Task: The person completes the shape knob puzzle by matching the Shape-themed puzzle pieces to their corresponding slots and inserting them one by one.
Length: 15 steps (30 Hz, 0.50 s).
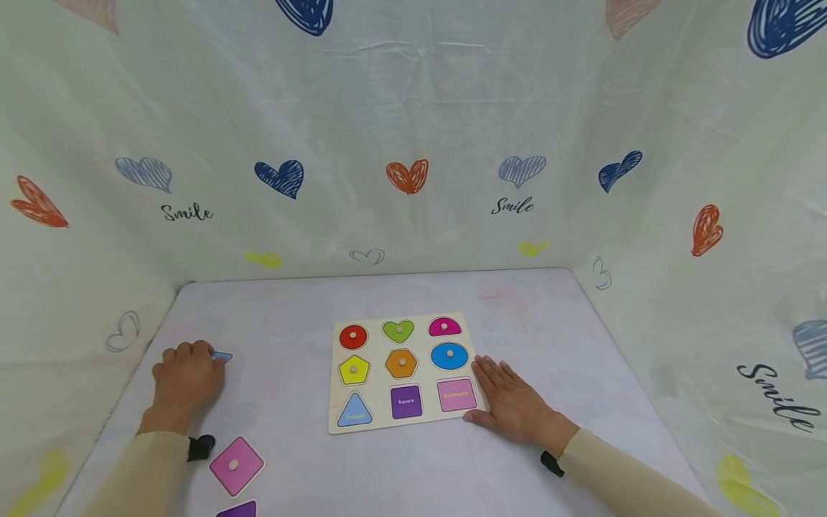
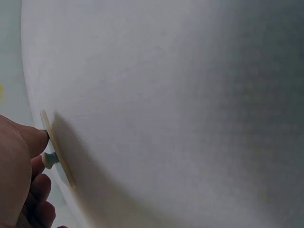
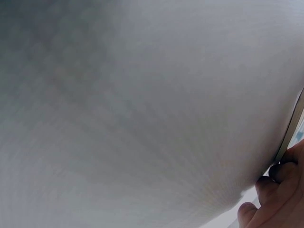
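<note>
At the left of the table my left hand (image 1: 187, 377) pinches a light blue puzzle piece (image 1: 222, 356), mostly hidden under the fingers in the head view. The left wrist view shows its thin wooden edge and small knob (image 2: 50, 160), with the thumb against the piece. A wooden shape puzzle board (image 1: 377, 380) lies mid-table. Knobbed pieces fill its upper two rows; its bottom row shows the printed words Triangle, Square and Rectangular. My right hand (image 1: 513, 402) lies with fingers extended, touching the board's right edge; its fingers (image 3: 270, 190) also show at the edge in the right wrist view.
A pink knobbed piece (image 1: 237, 467) lies on the white table near my left wrist. Closer to the camera is a purple piece (image 1: 240, 510), cut off by the frame. A heart-printed curtain (image 1: 349, 222) surrounds the table's back and sides.
</note>
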{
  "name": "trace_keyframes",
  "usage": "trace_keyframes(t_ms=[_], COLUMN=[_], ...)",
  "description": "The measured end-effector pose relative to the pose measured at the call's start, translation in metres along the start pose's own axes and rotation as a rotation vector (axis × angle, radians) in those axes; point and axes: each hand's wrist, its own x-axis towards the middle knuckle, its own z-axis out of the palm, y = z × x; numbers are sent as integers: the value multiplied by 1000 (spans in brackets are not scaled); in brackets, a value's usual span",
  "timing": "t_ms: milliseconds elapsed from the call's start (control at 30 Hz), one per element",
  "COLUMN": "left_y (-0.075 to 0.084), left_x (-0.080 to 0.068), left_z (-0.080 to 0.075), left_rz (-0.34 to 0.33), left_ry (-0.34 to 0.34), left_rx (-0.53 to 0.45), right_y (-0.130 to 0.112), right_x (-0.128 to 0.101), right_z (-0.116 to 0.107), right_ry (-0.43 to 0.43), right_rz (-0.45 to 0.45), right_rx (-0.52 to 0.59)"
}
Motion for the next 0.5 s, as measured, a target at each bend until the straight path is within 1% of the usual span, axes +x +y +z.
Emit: trace_keyframes(t_ms=[233, 500], left_y=[-5, -3], left_x=[-2, -4], left_z=[1, -2], left_rz=[-4, -47], left_ry=[10, 0], left_rx=[-11, 20], right_y=[0, 1], right_x=[0, 0], right_z=[0, 1], right_ry=[4, 5], right_rz=[-6, -10], right_rx=[6, 2])
